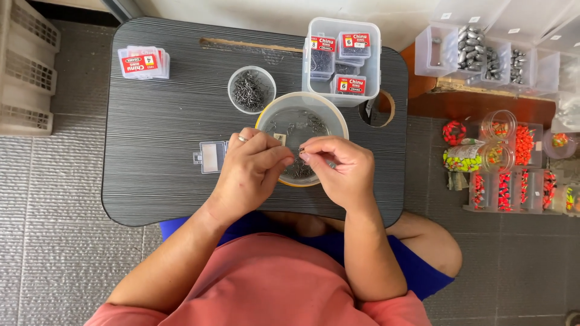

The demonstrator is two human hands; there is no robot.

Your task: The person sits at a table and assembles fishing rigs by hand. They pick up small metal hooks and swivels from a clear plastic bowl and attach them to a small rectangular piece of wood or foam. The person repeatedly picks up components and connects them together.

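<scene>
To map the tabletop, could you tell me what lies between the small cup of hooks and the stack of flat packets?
Nothing: the head view shows only bare dark tabletop between the cup of hooks and the packets.

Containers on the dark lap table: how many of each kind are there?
Round tubs: 2, a small tub of hooks and a large bowl under the left hand and right hand.
Large clear bin: 1
Small open flat box: 1
Stack of flat labelled boxes: 1
Total: 5

Desk [157, 139]: dark grey, fine horizontal stripes. Bowl [338, 118]: clear, yellow rim. Small boxes [144, 62]: clear, red labels. Floats [524, 145]: red, orange, yellow-green. Shirt [266, 284]: salmon pink. Shorts [417, 271]: blue. Floor [54, 241]: grey tiles.
</scene>
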